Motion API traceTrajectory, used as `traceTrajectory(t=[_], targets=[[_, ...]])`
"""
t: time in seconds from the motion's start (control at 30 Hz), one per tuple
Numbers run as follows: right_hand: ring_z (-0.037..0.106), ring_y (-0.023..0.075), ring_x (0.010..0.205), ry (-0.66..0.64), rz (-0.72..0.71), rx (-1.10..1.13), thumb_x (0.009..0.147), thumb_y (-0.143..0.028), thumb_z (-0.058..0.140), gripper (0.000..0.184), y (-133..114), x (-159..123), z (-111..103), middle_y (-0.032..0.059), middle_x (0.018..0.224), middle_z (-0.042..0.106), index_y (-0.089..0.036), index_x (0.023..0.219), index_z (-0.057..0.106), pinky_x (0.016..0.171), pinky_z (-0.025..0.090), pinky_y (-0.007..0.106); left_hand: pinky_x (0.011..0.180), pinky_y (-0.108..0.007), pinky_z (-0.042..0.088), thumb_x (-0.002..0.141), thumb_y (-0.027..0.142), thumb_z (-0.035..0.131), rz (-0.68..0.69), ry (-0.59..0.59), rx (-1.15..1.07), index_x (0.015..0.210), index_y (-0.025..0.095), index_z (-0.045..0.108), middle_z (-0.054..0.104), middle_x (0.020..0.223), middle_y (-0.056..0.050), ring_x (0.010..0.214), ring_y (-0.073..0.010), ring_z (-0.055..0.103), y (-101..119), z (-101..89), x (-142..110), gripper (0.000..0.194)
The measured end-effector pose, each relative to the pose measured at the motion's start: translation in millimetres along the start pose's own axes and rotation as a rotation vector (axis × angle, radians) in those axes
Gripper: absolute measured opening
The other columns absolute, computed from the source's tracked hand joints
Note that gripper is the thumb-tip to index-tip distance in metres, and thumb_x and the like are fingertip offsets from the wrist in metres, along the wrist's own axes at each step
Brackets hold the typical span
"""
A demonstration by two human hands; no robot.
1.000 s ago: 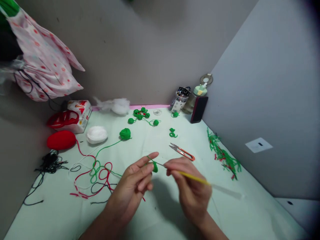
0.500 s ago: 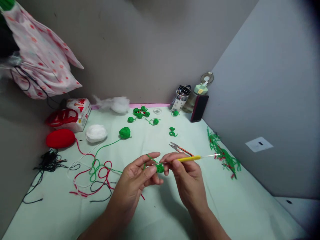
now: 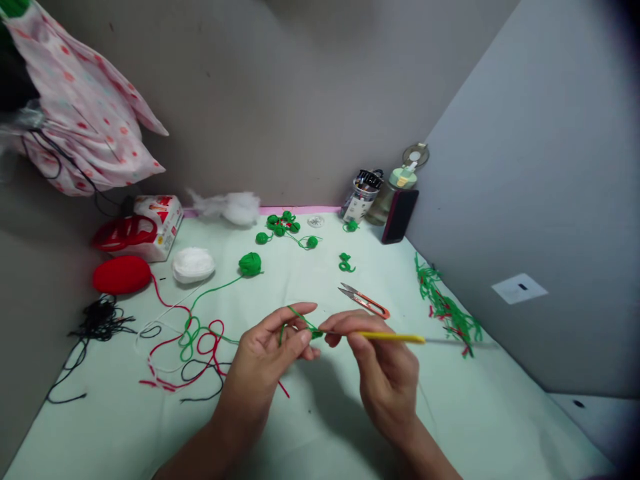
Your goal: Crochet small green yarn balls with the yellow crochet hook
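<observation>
My left hand (image 3: 277, 347) pinches a small green crochet piece (image 3: 316, 333), most of it hidden behind the thumb and fingers. Green yarn runs over my raised left index finger down to the piece. In my right hand (image 3: 383, 360) is a yellow-handled crochet hook (image 3: 393, 337), held like a pen, its thin metal tip pointing left at the green stitches. A strand leads back across the table toward a green yarn ball (image 3: 250, 264). Just beyond my right hand lie orange thread snips (image 3: 365, 301), blades pointing left.
Red yarn (image 3: 121, 275), white yarn (image 3: 193, 265) and a black yarn tangle (image 3: 100, 320) lie left, with loose strands. Small green crocheted balls (image 3: 280, 225) sit at the back. A phone (image 3: 400, 217) leans by a bottle (image 3: 383, 203). Green yarn scraps (image 3: 447, 303) line the right edge.
My right hand has moved slightly right and down with the hook, which lies flatter and angles the other way. The snips show fully now. Less of the green piece is visible.
</observation>
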State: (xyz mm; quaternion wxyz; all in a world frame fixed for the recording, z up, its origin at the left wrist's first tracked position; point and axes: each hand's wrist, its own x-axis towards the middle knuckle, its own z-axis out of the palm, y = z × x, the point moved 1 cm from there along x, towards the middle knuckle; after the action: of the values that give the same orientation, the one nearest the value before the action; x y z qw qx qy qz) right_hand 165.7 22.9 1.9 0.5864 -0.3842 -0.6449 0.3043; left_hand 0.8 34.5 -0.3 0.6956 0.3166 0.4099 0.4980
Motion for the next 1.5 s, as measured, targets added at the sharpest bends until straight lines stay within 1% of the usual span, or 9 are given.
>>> traceTrajectory(t=[0.13,0.4,0.53,0.67,0.9,1.17,1.33,1.4,1.5], targets=[[0.075,0.0222,0.092,-0.031,-0.228,-0.158,0.106,-0.012,0.050,0.027,-4.6,-4.0,2.0,0.0081,0.094,0.078,-0.022,0.117,0.071,0.076,0.062,0.037,0.075,-0.028,0.058,0.082,0.026,0.087,0.071,0.061,0.090,0.108,0.025,0.085,0.068,0.074,0.001,0.070,-0.0146,0.066,-0.9,-1.8,-0.9,0.026],[0.078,0.0216,0.086,-0.045,-0.344,-0.444,0.102,-0.015,0.061,0.025,-0.2,-7.7,7.1,0.0092,0.102,0.081,-0.026,0.119,0.074,0.071,0.065,0.033,0.063,-0.021,0.055,0.079,0.025,0.090,0.017,0.035,-0.033,0.122,0.023,0.080,0.068,0.081,0.002,0.063,-0.0092,0.063,-4.1,4.8,-5.6,0.044],[0.080,0.0233,0.090,-0.055,-0.370,-0.549,0.095,-0.011,0.069,0.037,2.3,-11.3,6.8,0.0051,0.100,0.082,-0.034,0.124,0.077,0.077,0.067,0.035,0.042,-0.017,0.039,0.079,0.033,0.091,-0.194,-0.094,-0.206,0.133,0.016,0.073,0.054,0.058,0.009,0.039,-0.0023,0.035,-1.5,4.6,-3.5,0.059],[0.076,0.0205,0.081,0.043,-0.201,-0.216,0.101,-0.010,0.060,0.030,-1.8,-4.7,2.7,0.0059,0.093,0.080,-0.028,0.117,0.079,0.070,0.065,0.034,0.037,-0.012,0.027,0.078,0.024,0.091,-0.231,-0.107,-0.272,0.118,0.012,0.079,0.035,0.045,0.015,0.040,-0.0007,0.015,8.9,0.1,0.3,0.044],[0.065,0.0137,0.057,0.159,0.194,0.377,0.099,-0.034,0.071,0.018,5.2,9.1,3.6,0.0048,0.079,0.074,-0.021,0.092,0.081,0.049,0.055,0.026,0.036,-0.013,0.031,0.077,0.024,0.090,-0.162,-0.117,-0.233,0.110,0.019,0.083,0.062,0.072,0.006,0.036,0.0039,0.025,13.5,-0.5,0.8,0.034],[0.074,0.0174,0.077,0.064,0.082,0.036,0.101,-0.019,0.066,0.019,4.4,2.8,9.8,0.0052,0.090,0.079,-0.027,0.103,0.083,0.066,0.061,0.029,0.054,-0.022,0.054,0.079,0.029,0.092,-0.080,-0.074,-0.101,0.119,0.020,0.082,0.063,0.072,0.005,0.046,-0.0025,0.042,-1.4,3.3,-0.9,0.042],[0.076,0.0220,0.095,-0.011,-0.266,-0.317,0.094,-0.006,0.069,0.041,4.5,-6.4,9.9,0.0087,0.109,0.080,-0.030,0.126,0.079,0.077,0.063,0.033,0.049,-0.019,0.047,0.075,0.032,0.095,-0.150,-0.061,-0.194,0.120,0.018,0.081,0.054,0.064,0.008,0.045,-0.0019,0.036,-3.6,3.5,1.4,0.050],[0.075,0.0205,0.090,0.031,-0.226,-0.275,0.095,-0.005,0.067,0.038,5.0,-4.9,6.4,0.0070,0.103,0.080,-0.030,0.122,0.080,0.075,0.062,0.033,0.047,-0.016,0.042,0.072,0.030,0.097,-0.235,-0.064,-0.266,0.112,0.015,0.084,0.048,0.058,0.010,0.045,-0.0010,0.029,-1.0,2.1,3.2,0.045],[0.068,0.0155,0.073,0.137,0.034,0.037,0.101,-0.013,0.064,0.024,7.2,1.7,1.4,0.0033,0.089,0.077,-0.028,0.105,0.082,0.065,0.057,0.029,0.050,-0.014,0.044,0.068,0.024,0.099,-0.232,-0.010,-0.307,0.105,0.017,0.085,0.049,0.061,0.010,0.046,0.0004,0.030,3.9,-0.7,5.4,0.041]])
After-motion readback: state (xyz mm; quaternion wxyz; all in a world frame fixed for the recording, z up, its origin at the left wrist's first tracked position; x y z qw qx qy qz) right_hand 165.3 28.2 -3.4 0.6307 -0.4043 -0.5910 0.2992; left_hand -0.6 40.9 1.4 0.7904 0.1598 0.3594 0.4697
